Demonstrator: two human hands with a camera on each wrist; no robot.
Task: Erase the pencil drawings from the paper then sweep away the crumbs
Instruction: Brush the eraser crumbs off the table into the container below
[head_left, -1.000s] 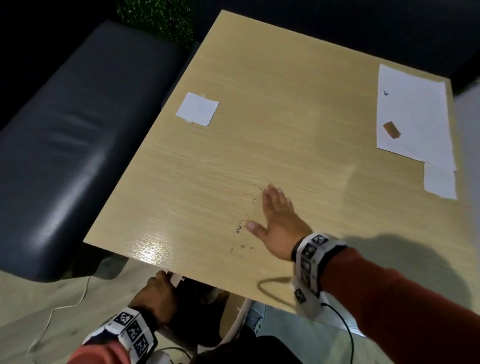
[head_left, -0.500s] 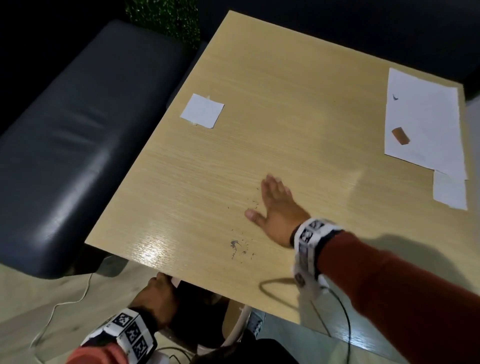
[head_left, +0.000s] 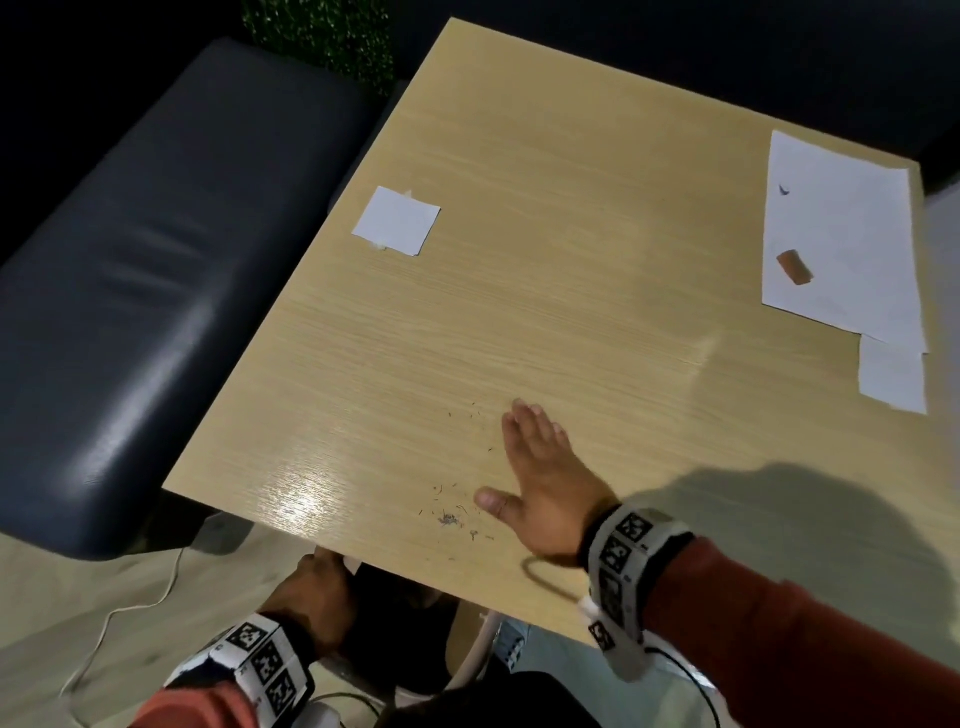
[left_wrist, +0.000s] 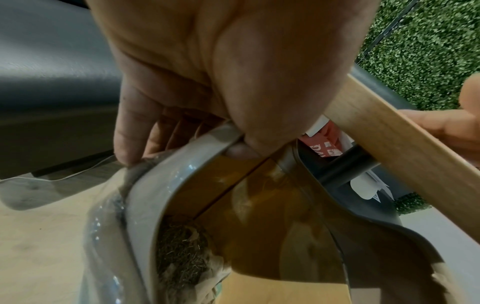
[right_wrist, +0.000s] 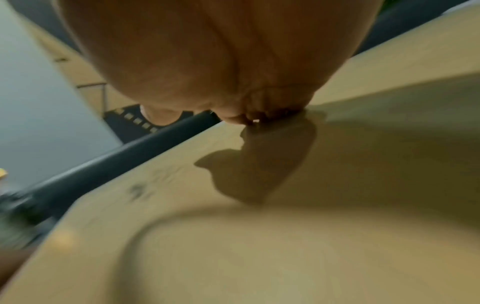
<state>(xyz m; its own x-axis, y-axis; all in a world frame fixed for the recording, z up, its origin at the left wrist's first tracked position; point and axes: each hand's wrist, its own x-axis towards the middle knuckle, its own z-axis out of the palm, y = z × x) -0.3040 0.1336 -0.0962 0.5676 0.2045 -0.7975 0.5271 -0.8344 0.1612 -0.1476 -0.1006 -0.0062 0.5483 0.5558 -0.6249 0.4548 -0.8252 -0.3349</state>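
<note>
Dark eraser crumbs (head_left: 449, 517) lie scattered on the wooden table (head_left: 571, 234) near its front edge. My right hand (head_left: 537, 467) lies flat on the table with straight fingers, just right of the crumbs. My left hand (head_left: 317, 592) is below the table's front edge; in the left wrist view it grips the rim of a grey bin (left_wrist: 166, 185) lined with a clear bag, thumb (left_wrist: 249, 127) over the rim. The bin holds dark debris (left_wrist: 182, 251). The white paper (head_left: 841, 244) lies at the far right with a brown eraser (head_left: 794, 266) on it and a small pencil mark (head_left: 784, 189).
A small white paper square (head_left: 397, 221) is taped near the table's left edge. A smaller white sheet (head_left: 891, 374) sticks out under the big paper. A dark padded bench (head_left: 145, 270) stands to the left. A white cable (head_left: 119, 618) runs over the floor.
My right hand has slid toward the front edge, pushing crumbs with it; the pile now sits closer to the edge. My left hand stays under the edge.
</note>
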